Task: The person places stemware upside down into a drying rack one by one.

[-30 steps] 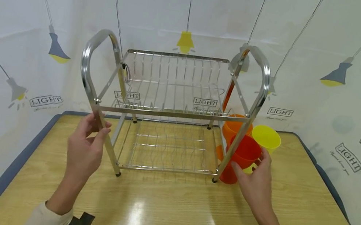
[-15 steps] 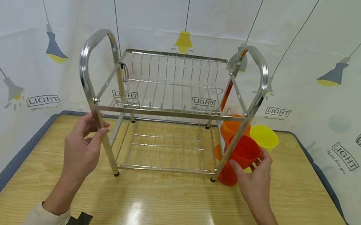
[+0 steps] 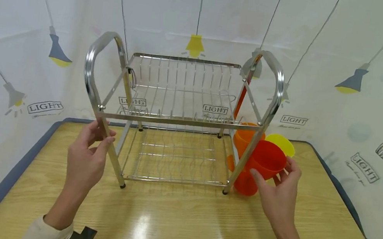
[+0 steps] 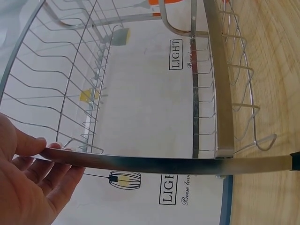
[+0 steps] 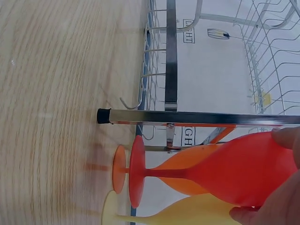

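Observation:
A two-tier metal dish rack [image 3: 180,121] stands on the table. My left hand [image 3: 87,159] pinches its left front leg between thumb and fingers, just below the upper shelf. My right hand [image 3: 279,197] grips the bowl of a red stemmed goblet [image 3: 268,158] beside the rack's right front leg. In the right wrist view the red goblet [image 5: 225,171] has its foot a little above the table, apart from the surface. Behind it are an orange goblet [image 3: 248,136], partly hidden by the rack leg, and a yellow goblet [image 3: 282,144], mostly hidden by the red one.
The wooden table [image 3: 166,222] has a dark blue edge [image 3: 22,160]. A white wall covering with printed lamps [image 3: 195,46] surrounds it at the back and sides. The rack's lower wire shelf [image 3: 177,157] sits close above the tabletop.
My right hand has moved the red goblet a little to the right and up, so it covers more of the yellow one. My left hand stays on the rack leg.

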### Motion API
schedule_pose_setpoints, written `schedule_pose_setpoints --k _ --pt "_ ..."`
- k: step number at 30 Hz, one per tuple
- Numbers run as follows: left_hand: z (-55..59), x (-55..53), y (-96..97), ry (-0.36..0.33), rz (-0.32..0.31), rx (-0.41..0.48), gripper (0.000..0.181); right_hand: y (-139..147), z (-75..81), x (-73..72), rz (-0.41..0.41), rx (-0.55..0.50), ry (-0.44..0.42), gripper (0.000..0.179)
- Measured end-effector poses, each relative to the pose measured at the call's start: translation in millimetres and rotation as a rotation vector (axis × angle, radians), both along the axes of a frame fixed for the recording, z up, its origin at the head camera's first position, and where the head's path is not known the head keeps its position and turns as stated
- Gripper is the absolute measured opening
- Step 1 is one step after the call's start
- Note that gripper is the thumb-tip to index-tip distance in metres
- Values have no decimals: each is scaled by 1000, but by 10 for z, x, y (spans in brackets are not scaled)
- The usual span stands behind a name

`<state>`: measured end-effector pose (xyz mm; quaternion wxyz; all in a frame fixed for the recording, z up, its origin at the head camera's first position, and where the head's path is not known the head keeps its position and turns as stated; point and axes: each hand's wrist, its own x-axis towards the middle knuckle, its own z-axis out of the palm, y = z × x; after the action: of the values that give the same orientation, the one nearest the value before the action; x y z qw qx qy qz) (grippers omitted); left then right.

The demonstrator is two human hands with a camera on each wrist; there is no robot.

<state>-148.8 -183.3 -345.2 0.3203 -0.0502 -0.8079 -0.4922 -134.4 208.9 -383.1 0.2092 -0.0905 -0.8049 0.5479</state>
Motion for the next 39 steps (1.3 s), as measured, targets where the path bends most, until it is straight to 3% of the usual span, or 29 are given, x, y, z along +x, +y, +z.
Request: schedule_pose_setpoints --k 9,19,26,39 --pt "-9 -14 26 -8 26 -2 34 -16 74 154 -43 -11 31 85" --pt "-14 -14 16 -25 31 -6 35 -72 121 273 -7 37 154 78" --pt "-22 -3 9 -26 26 -18 34 -151 184 359 8 10 183 75" --pt "-39 3 9 -2 24 -43 34 -403 252 358 176 -36 284 78"
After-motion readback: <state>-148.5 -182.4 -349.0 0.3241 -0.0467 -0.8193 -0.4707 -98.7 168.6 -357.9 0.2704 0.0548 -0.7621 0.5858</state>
